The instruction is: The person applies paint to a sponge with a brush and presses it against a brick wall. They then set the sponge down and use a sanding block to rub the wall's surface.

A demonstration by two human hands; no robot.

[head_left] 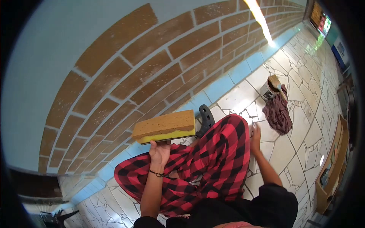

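Plainly, the left hand (160, 154) grips a sponge block (165, 124) from beneath, raised before the brick-patterned wall (150, 47), its top brown and its side yellow. Beside the checked trousers (224, 152), the right hand (256, 137) hangs low; whether its fingers hold anything, I cannot tell. Near it, a brush (274, 81) rests across a small pot (267, 91), beside a crumpled maroon cloth (278, 116) on the tiled floor (237, 95).

On the person's left hand (160, 153) sits a sponge (164, 124); rightward, a brush (275, 81) lies across a can (267, 92) beside a cloth (278, 116).
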